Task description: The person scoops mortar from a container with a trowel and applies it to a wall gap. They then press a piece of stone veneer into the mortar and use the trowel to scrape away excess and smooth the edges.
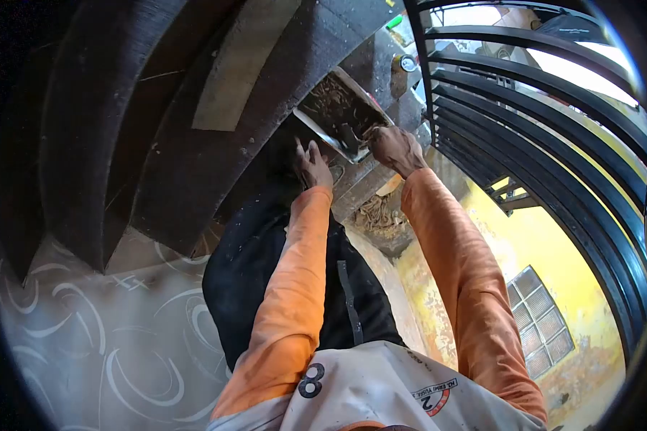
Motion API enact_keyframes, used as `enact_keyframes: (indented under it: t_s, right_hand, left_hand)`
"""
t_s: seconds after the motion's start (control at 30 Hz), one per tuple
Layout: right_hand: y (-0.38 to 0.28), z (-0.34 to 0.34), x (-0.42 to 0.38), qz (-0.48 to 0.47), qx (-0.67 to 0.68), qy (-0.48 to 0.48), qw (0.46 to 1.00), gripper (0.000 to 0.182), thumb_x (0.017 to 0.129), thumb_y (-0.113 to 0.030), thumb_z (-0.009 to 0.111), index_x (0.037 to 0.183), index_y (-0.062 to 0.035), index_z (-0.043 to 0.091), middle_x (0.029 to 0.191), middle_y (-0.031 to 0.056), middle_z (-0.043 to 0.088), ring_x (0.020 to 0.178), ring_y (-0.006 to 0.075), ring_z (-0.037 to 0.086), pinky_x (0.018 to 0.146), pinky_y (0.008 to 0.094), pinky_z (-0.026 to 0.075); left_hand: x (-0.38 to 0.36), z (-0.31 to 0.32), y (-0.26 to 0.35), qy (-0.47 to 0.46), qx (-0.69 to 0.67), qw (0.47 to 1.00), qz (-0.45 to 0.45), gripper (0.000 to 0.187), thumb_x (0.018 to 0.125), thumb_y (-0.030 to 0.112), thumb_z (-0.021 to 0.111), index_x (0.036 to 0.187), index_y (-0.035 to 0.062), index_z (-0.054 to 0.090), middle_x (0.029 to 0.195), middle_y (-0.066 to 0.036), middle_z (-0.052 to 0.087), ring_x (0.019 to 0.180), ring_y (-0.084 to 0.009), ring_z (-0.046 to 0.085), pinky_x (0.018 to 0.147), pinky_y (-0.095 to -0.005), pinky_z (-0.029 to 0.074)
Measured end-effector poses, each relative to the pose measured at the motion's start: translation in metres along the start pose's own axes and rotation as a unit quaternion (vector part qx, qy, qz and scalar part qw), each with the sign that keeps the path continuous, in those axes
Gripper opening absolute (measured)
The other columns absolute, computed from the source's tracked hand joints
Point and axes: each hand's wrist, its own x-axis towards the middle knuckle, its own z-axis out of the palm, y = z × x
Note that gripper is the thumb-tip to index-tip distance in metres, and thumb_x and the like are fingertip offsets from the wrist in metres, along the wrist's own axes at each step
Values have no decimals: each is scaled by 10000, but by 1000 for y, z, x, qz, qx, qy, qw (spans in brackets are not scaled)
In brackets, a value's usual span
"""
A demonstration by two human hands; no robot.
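My right hand [397, 149] is closed at the near right corner of a shallow rectangular tray [318, 128] with a pale rim. A small dark flat piece [351, 136] shows beside its fingers, inside the tray; what exactly the fingers grip is hidden. Dark brown loose material [338, 100] lies in the tray. My left hand [313, 167] is just left of the tray's near edge, fingers apart, with nothing visible in it.
Dark stair treads [172, 144] fan out on the left, one bearing a beige strip [241, 72]. A black metal railing [539, 122] curves along the right. Beyond the tray stands a can [407, 63]. Brown stringy debris [376, 215] lies below, near a yellow wall [496, 237].
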Motion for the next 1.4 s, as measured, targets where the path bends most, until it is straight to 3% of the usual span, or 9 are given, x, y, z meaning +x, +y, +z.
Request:
enact_keyframes:
  t_s: [0.07, 0.33, 0.63, 1.0, 1.13, 1.17, 1.23, 1.33, 1.4]
  right_hand:
    - [-1, -3, 3, 6, 46, -46, 998, 244, 948, -246, 595, 1016, -71, 752, 993, 223, 739, 940, 429, 718, 802, 528, 579]
    - [22, 16, 4, -26, 115, -73, 990, 328, 1007, -398, 570, 1153, -127, 681, 998, 235, 721, 922, 473, 690, 815, 556, 559]
    - [30, 31, 21, -83, 315, -15, 945, 350, 1008, -382, 612, 1236, -124, 680, 1100, 219, 704, 969, 450, 679, 846, 468, 548]
    - [14, -15, -70, 80, 582, -137, 797, 434, 946, -388, 734, 1127, 5, 717, 766, -6, 618, 638, 70, 574, 548, 286, 454]
    - [-2, -78, -143, 61, 552, -61, 829, 571, 889, -366, 805, 1277, 21, 647, 1005, 83, 679, 842, 169, 646, 734, 329, 541]
    - [-4, -89, -163, 42, 500, 11, 865, 617, 863, -379, 838, 1300, 9, 638, 1144, 150, 714, 923, 227, 671, 820, 372, 567]
    - [-20, -136, -205, 47, 542, -30, 838, 513, 822, -247, 849, 1268, -69, 668, 1239, 103, 705, 1105, 242, 658, 939, 379, 549]
    - [-40, -173, -276, -101, 469, 275, 833, 515, 854, -162, 808, 1331, -64, 643, 1212, 101, 676, 1059, 198, 660, 926, 341, 534]
    - [-51, -218, -330, -98, 474, 309, 819, 461, 922, -136, 742, 1363, -71, 626, 1167, 125, 677, 1051, 242, 688, 918, 351, 547]
  left_hand:
    - [-10, 9, 41, -42, -58, 991, -113, 516, 1068, 318, 594, 1532, 129, 468, 1315, -166, 588, 1205, -281, 617, 843, -411, 624]
    - [5, 7, 22, -56, -8, 994, -95, 433, 1063, 338, 607, 1365, 28, 596, 1259, -136, 613, 1018, -245, 667, 764, -411, 664]
    - [3, -6, 39, -93, 102, 990, -41, 417, 1063, 342, 600, 1320, 14, 632, 1171, -121, 688, 824, -246, 753, 720, -350, 625]
    - [20, -65, -9, -91, 26, 985, -142, 628, 1062, 440, 569, 1580, 160, 353, 1315, -148, 655, 828, -303, 738, 718, -406, 539]
    - [-5, -68, 22, -85, 38, 983, -156, 578, 1060, 320, 603, 1566, 127, 404, 1379, -176, 623, 972, -347, 710, 796, -437, 589]
    - [32, -95, -34, -180, 55, 982, 3, 709, 832, 232, 806, 1472, 98, 531, 1358, -195, 635, 1186, -360, 630, 936, -480, 574]
    - [24, -93, 24, -303, 467, 700, 447, 521, 763, 208, 816, 1259, 81, 722, 1450, -171, 581, 1307, -342, 569, 1036, -479, 527]
    - [2, -47, 99, -369, 6, 921, -128, 537, 908, -15, 635, 1437, 27, 559, 1400, -140, 612, 1209, -273, 627, 891, -410, 608]
    - [-48, -21, 173, -380, 113, 918, -29, 510, 1013, 51, 573, 1510, 10, 467, 1294, -93, 635, 981, -221, 660, 704, -331, 594]
